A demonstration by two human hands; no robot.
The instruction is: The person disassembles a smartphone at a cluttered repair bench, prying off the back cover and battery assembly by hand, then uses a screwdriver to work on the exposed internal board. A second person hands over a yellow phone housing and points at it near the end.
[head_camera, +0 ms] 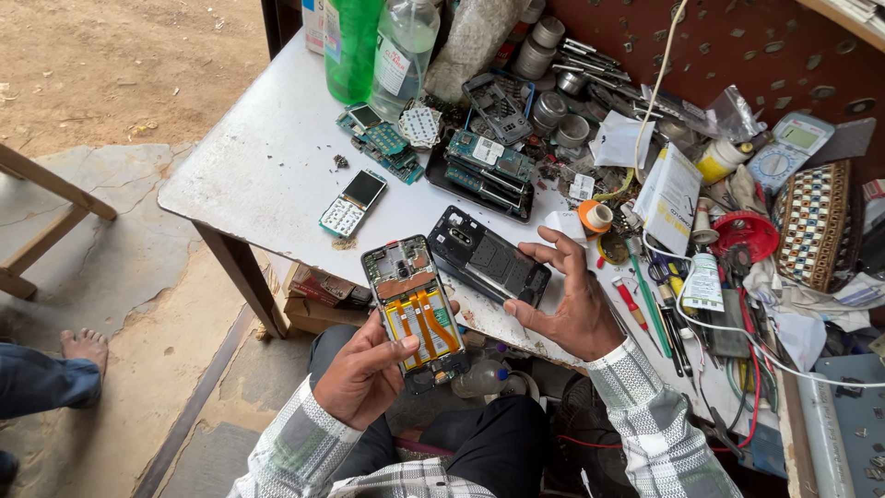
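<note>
Right, the left hand grips an opened smartphone, back off, orange ribbon cables showing, held just off the counter's near edge above the person's lap. The right hand spreads wide, fingertips on the near end of a black back cover lying on the counter by that edge.

Containers now: at the far edge a green plastic bottle stands upright beside a clear bottle with a white-and-red label; what is in them I cannot tell. A dark tray near the middle carries stacked green circuit boards. Small metal tins cluster behind it, contents hidden.

Packages: a white tube with dark print lies toward the right end among the cables, a folded white printed leaflet stands beside it, and an orange tape roll sits just beyond the right fingers. A small keypad phone lies alone toward the left edge.
</note>
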